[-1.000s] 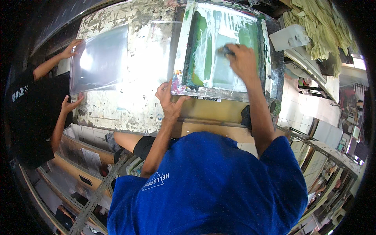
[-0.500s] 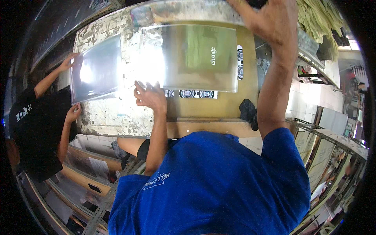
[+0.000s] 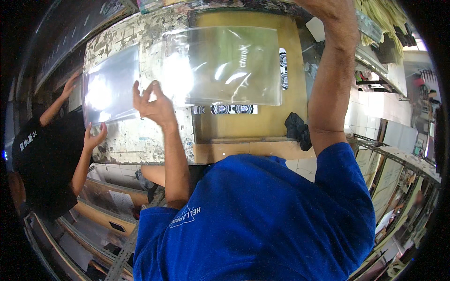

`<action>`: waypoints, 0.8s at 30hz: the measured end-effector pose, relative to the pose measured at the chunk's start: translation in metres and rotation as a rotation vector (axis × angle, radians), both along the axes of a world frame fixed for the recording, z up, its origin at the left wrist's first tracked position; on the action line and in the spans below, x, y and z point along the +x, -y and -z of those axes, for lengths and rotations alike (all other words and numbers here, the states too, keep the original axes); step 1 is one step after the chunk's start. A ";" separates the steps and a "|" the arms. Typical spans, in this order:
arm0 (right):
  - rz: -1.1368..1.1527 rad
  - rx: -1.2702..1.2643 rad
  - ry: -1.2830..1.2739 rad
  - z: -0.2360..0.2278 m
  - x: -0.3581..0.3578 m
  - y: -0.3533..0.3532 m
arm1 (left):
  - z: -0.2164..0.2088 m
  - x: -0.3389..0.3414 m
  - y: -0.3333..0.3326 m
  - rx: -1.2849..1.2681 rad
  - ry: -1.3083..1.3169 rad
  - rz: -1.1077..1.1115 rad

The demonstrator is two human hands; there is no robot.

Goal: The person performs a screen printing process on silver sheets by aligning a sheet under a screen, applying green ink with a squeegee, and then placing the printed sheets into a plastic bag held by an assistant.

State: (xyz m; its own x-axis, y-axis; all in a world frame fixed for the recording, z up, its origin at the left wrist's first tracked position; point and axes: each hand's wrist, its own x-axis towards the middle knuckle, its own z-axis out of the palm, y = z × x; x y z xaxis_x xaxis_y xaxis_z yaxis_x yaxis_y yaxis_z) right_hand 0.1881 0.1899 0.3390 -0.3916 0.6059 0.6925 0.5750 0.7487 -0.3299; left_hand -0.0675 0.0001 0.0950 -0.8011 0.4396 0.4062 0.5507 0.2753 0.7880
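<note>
A clear plastic sheet (image 3: pixel 229 65) with small white lettering lies on a yellowish-brown board (image 3: pixel 293 110), its surface rippled with glare. Between it and a second clear sheet (image 3: pixel 112 84) to the left is my left hand (image 3: pixel 157 105), raised with fingers apart and holding nothing. That second sheet lies near a co-worker's two hands; the nearer hand (image 3: pixel 96 136) is open beside its lower corner. My right hand (image 3: pixel 323 7) reaches to the far edge of the view, where its fingers are cut off. What it touches cannot be seen.
Patterned black-and-white strips (image 3: pixel 225 109) show along the sheet's near and right edges. A crumpled black cloth (image 3: pixel 296 130) sits at the board's near right corner. Co-worker in black (image 3: pixel 47 159) stands left. Metal racks (image 3: pixel 393 187) are at right, yellowish sheets (image 3: pixel 391 23) far right.
My left hand has moved left, away from the printed sheet. My right hand has moved farther away, partly out of view. The pale bar at the board's far edge has moved away. The co-worker's hands have opened.
</note>
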 end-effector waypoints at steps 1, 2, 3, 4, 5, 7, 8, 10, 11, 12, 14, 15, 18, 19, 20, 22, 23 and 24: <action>0.007 -0.012 0.017 -0.002 -0.001 0.002 | 0.001 -0.016 0.005 0.017 0.035 -0.017; 0.055 0.040 0.051 -0.007 0.003 0.009 | 0.004 -0.031 0.004 0.039 0.068 0.013; 0.083 0.083 0.076 -0.006 0.002 0.015 | 0.010 -0.049 0.009 0.054 0.092 0.024; 0.094 0.093 0.086 -0.004 0.004 0.014 | 0.014 -0.063 0.014 0.083 0.082 0.007; 0.100 0.103 0.097 -0.003 0.003 0.014 | 0.027 -0.087 0.024 0.103 0.123 -0.009; 0.093 0.063 0.093 -0.001 0.007 0.004 | 0.048 -0.129 0.042 0.131 0.140 -0.040; 0.082 0.007 0.067 -0.001 0.003 0.005 | 0.043 -0.137 0.048 0.135 0.117 -0.066; 0.057 -0.045 0.027 -0.001 -0.003 0.011 | 0.036 -0.148 0.065 0.033 0.072 -0.135; 0.043 -0.041 0.013 0.001 -0.005 0.014 | 0.035 -0.150 0.070 -0.103 -0.005 -0.272; 0.026 0.025 0.010 0.006 -0.007 0.017 | 0.036 -0.151 0.075 -0.240 -0.082 -0.411; 0.027 0.079 0.006 0.003 -0.004 0.020 | 0.035 -0.143 0.056 -0.502 -0.398 -0.775; 0.018 0.058 -0.001 0.005 -0.001 0.012 | 0.028 -0.131 0.049 -0.330 -0.510 -0.671; 0.009 0.189 -0.034 0.019 0.007 -0.010 | 0.021 -0.082 0.030 -0.013 -0.688 -0.117; 0.002 0.186 -0.046 0.020 0.006 -0.010 | 0.032 -0.062 0.026 -0.044 -0.649 0.212; -0.002 0.184 -0.058 0.021 0.005 -0.011 | 0.042 -0.035 0.021 -0.129 -0.511 0.469; 0.004 0.051 -0.054 0.011 0.003 0.001 | 0.058 0.006 0.011 -0.254 -0.264 0.769; 0.021 -0.001 -0.044 0.007 0.004 0.007 | 0.058 0.020 0.004 -0.312 -0.102 0.948; 0.023 -0.033 -0.025 0.005 -0.001 0.010 | 0.068 0.021 0.009 -0.332 -0.089 0.921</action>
State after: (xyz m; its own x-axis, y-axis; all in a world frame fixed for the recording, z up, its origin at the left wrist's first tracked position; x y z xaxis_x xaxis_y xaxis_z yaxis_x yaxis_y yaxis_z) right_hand 0.1868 0.1804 0.3338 -0.3606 0.6372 0.6811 0.5831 0.7240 -0.3685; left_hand -0.0465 -0.0087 0.0267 -0.0600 0.9797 0.1910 0.7145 -0.0915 0.6937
